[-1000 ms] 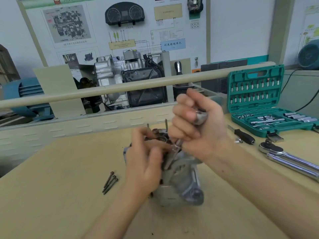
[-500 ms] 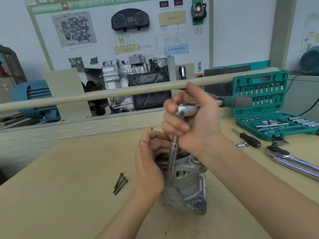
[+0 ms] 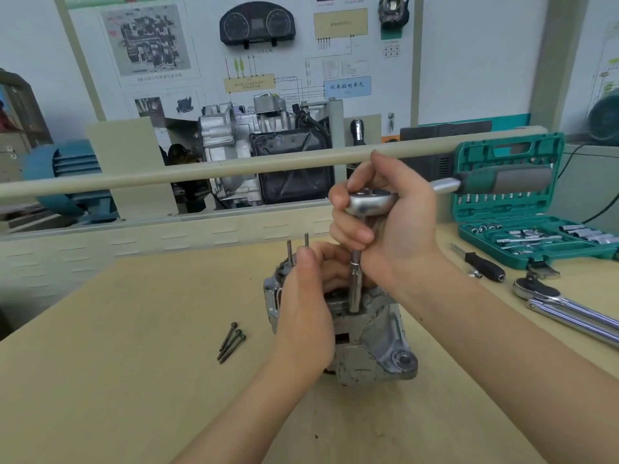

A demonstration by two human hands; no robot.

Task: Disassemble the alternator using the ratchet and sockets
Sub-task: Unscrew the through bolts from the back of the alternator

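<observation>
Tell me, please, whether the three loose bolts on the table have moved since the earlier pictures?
No. The three loose bolts lie in the same bundle just left of the alternator; their shift in the picture comes from the camera moving.

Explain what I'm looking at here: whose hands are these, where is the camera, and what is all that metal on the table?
No robot here: a person wears a camera on the head, looking down at their own hands. The right hand grips the head of a ratchet, whose long socket extension stands upright in the alternator, the grey metal lump being taken apart. The left hand holds the alternator's top steady. On the table lie three loose bolts, a small screwdriver, a bigger ratchet and an open green socket case.
</observation>
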